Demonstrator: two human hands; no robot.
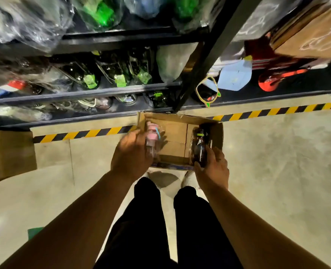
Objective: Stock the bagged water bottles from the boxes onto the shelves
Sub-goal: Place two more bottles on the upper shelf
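A pink bagged bottle (152, 139) is gripped by the left hand (130, 154), fingers curled round its clear wrapping, at the left side of an open cardboard box (175, 133). At the box's right side, a dark bagged bottle (199, 147) with a green band near its cap is held by the right hand (213, 167), thumb and fingers closed round its lower end. Whether either bottle is resting on the box bottom or is lifted clear of it cannot be told. Bare cardboard is seen between the two bottles.

The box is set on the concrete floor (277, 162), across a yellow-and-black hazard stripe (277, 111) and close against the foot of a black metal rack (209, 55). The rack's shelves are packed with bagged bottles, among them a row of dark bottles with green tags (120, 78) on the middle level. To the right of the upright, a pale blue item (234, 74) and a red item (273, 80) are shelved, with a brown carton (312, 35) above them. A second carton (7, 152) is seen on the floor at far left. Black trousers (195, 230) are visible below the forearms.
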